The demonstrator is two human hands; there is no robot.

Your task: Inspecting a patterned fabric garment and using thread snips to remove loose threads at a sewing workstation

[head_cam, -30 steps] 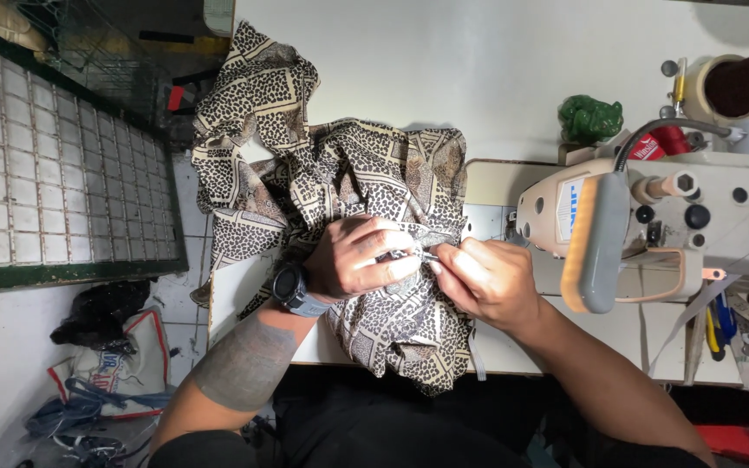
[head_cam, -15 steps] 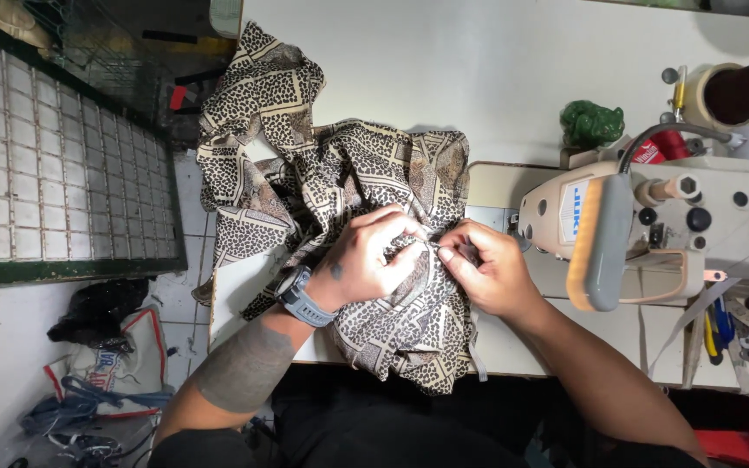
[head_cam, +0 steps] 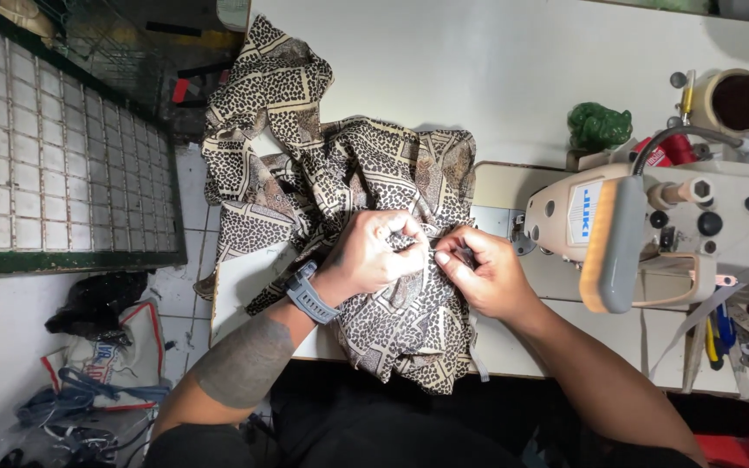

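the patterned fabric [head_cam: 340,199], cream with dark leopard-like spots and bands, lies bunched across the left part of the white sewing table [head_cam: 496,78], one end trailing off the far corner and another fold hanging over the near edge toward the person's lap. the left hand [head_cam: 373,253], a grey watch [head_cam: 309,295] at its wrist, rests on the cloth with fingers curled tight, pinching a fold. the right hand [head_cam: 483,273] sits just beside it, fingertips closed narrow on the same stretch of fabric; a thin pale sliver shows between the two hands, too small to tell what it is. just right of the hands stands the cream sewing machine [head_cam: 643,230]. a small green figure [head_cam: 598,126] sits behind it.
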